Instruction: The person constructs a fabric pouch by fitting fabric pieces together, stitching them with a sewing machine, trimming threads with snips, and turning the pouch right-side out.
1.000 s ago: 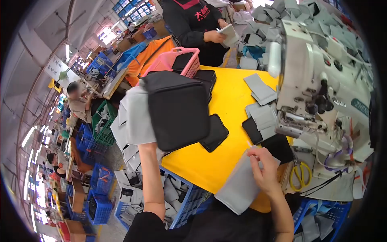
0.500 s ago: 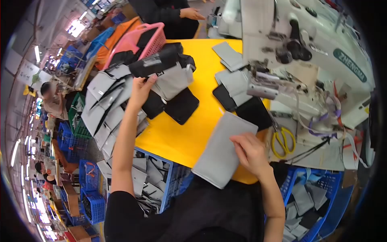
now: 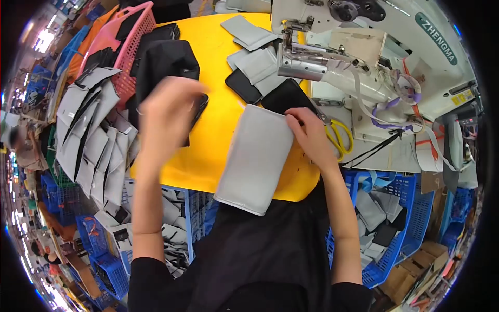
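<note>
A grey rectangular sewn piece [image 3: 255,158] with stitched edges lies flat at the front of the yellow table [image 3: 208,174], partly over its front edge. My right hand [image 3: 310,136] pinches the upper right corner of this piece between thumb and fingers. To the left, my left hand [image 3: 169,117] is smeared by motion, so its fingers cannot be read. It hovers over or against a folded black fabric piece [image 3: 169,60], and I cannot tell whether it touches it. Grey pieces [image 3: 257,65] and black pieces [image 3: 288,96] lie beyond the grey rectangle.
A white sewing machine [image 3: 364,78] stands at the right, with yellow-handled scissors [image 3: 340,139] beside it. At left are a pink basket [image 3: 127,62] and a stack of grey panels [image 3: 93,135]. Blue crates [image 3: 410,213] holding grey pieces sit below the table.
My view has shifted downward and right. My left hand has left the black-and-grey piece it was touching and blurs. My right hand has gone from the grey piece's surface to its upper right corner.
</note>
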Demonstrator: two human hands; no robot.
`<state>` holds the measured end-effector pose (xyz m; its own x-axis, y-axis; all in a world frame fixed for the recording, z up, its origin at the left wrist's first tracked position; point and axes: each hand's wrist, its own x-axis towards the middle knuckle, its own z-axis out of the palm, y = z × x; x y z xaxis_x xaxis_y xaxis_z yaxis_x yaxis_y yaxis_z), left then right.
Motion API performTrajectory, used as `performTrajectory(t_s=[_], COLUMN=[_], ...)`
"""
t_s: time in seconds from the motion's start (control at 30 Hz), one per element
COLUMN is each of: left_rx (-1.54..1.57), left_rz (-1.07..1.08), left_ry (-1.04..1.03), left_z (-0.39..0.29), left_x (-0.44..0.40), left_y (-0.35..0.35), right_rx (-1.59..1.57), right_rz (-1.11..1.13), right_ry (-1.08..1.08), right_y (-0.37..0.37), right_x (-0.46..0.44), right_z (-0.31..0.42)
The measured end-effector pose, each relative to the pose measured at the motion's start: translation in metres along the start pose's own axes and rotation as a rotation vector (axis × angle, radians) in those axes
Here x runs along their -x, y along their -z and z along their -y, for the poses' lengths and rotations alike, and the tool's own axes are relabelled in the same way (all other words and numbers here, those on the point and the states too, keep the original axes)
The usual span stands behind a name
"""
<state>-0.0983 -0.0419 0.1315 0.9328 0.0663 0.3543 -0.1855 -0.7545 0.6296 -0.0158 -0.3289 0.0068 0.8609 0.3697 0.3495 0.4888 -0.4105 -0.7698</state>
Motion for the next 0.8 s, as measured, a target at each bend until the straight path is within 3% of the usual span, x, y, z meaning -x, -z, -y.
performTrajectory(t_s=[0.03,0.1,0.13,0.2,0.23,0.27,0.37,0.5,0.6,0.67,0.8], left_rx=[0.233,0.137,0.107,0.242,0.249,0.317,0.442,0.59,0.6,0.567,0.487], left_rz=[0.115,0.017,-0.018,0.508,0.518,0.538,0.571,0.582,0.492,0.491,0.492], left_ry=[-0.002,-0.225,-0.292,0.007,0.004,0.038,0.104,0.11,-0.176,-0.178,-0.195], left_z=[-0.005,0.032,0.049,0.067,0.072,0.069,0.063,0.065,0.06,0.057,0.049], left_x=[-0.003,-0.004,0.0,0.001,0.002,0.007,0.018,0.027,0.032,0.033,0.028], left_y=[-0.033,-0.098,-0.119,-0.116,-0.116,-0.113,-0.101,-0.089,-0.083,-0.083,-0.079], right_rx=[-0.017,-0.056,-0.047,0.039,0.081,0.086,0.506,0.679,0.794,0.849,0.759], right_rz=[0.117,0.363,0.374,0.09,-0.058,-0.058,0.002,0.066,-0.009,-0.066,0.078], right_ry=[-0.022,-0.063,-0.07,-0.029,-0.014,-0.029,0.004,-0.072,0.002,0.047,-0.002], right_y=[0.001,0.002,0.003,0.006,0.007,0.007,0.001,-0.01,-0.021,-0.024,-0.018], right_x=[0.0,-0.003,-0.002,-0.005,-0.004,-0.004,-0.022,-0.031,-0.028,-0.033,-0.047], right_z=[0.002,0.005,0.004,0.0,-0.003,-0.008,-0.03,-0.034,-0.043,-0.042,-0.028])
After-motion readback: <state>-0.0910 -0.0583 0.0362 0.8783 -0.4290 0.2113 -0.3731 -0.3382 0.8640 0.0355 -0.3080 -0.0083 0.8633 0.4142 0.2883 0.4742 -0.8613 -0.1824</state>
